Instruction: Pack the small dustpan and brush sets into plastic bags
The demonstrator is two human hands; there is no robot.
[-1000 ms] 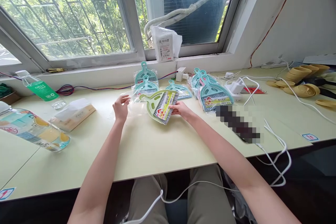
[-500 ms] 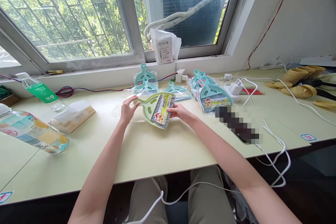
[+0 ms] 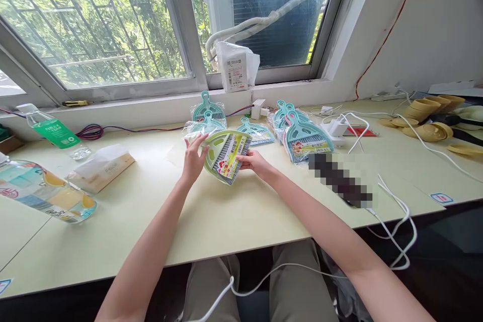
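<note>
A light green dustpan (image 3: pixel 214 152) with a small brush (image 3: pixel 229 161) fitted in it is held tilted above the table. A printed card with yellow and red areas covers part of the brush's bristles. My left hand (image 3: pixel 194 161) closes on the dustpan's handle side and hides the handle. With thumb and fingers, my right hand (image 3: pixel 254 162) pinches the right edge by the card. Behind them lie several turquoise dustpan sets (image 3: pixel 210 121) in clear plastic. More wrapped sets (image 3: pixel 307 136) are stacked to the right, beyond my right hand.
On the left are a large drink bottle (image 3: pixel 45 191), a green-labelled bottle (image 3: pixel 56 131) and a tissue pack (image 3: pixel 101 168). A blurred dark object (image 3: pixel 339 181) lies right of my right forearm, near white cables (image 3: pixel 396 201). Beige cups (image 3: pixel 424 110) stand far right.
My left hand has moved right and closer in along the dustpan, now covering its handle. The right hand keeps its pinch, and the dustpan has barely shifted.
</note>
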